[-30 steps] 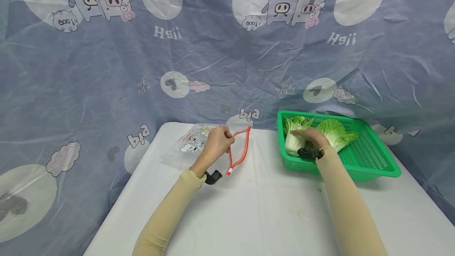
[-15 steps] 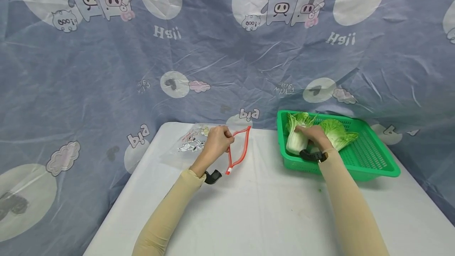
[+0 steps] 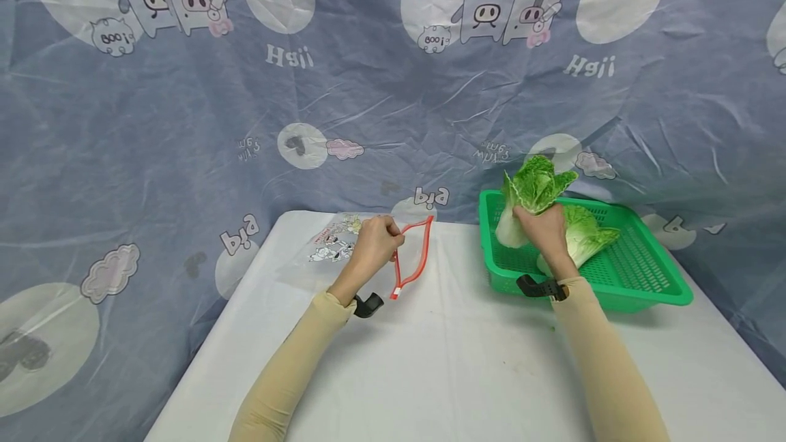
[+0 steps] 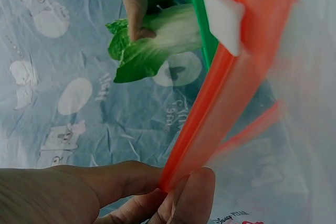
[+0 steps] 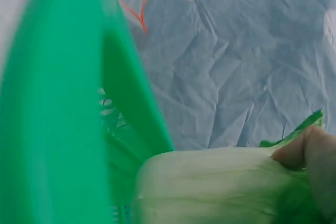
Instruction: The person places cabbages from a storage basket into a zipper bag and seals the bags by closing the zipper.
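Head view: right hand (image 3: pixel 543 227) is gripping the cabbage (image 3: pixel 533 191), now lifted clear of the basket (image 3: pixel 651 285); left hand (image 3: pixel 377 243) fingers are pinching the bag (image 3: pixel 413 258) rim.

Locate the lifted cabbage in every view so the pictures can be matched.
Head: the lifted cabbage is right of centre, above the green basket, held by the right hand.
Left wrist: the cabbage is at top centre, behind the bag's orange zip strip.
Right wrist: its pale stalk fills the bottom right.
Shared landmark: the green basket, whose rim shows in all three views.
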Action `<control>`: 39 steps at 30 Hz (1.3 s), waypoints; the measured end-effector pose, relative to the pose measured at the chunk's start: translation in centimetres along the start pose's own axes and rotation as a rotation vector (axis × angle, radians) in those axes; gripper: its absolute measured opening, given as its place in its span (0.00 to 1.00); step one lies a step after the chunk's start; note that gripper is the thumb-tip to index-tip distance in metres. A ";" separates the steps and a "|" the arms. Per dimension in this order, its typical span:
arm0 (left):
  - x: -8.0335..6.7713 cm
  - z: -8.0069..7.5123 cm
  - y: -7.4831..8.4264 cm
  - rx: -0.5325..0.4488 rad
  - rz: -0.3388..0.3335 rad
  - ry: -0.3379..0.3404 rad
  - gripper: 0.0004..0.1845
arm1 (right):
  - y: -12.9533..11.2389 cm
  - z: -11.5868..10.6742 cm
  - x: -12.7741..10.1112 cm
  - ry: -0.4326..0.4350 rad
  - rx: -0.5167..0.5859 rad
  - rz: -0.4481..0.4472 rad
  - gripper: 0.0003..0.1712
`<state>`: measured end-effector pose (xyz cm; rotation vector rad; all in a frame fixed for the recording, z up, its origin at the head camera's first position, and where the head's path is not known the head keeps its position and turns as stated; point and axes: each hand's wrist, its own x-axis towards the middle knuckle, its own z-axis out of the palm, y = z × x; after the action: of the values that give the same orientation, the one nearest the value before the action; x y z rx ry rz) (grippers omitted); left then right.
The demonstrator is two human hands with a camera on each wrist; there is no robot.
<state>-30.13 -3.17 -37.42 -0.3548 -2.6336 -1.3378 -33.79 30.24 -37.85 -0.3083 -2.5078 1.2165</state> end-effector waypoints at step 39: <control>-0.4 0.4 0.5 -0.042 -0.013 0.059 0.05 | -3.7 12.8 -10.5 -0.463 0.494 -0.049 0.32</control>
<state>-29.60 -2.60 -37.35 -0.2989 -2.5677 -1.3870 -29.30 15.34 -44.46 0.1790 -2.4220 2.0103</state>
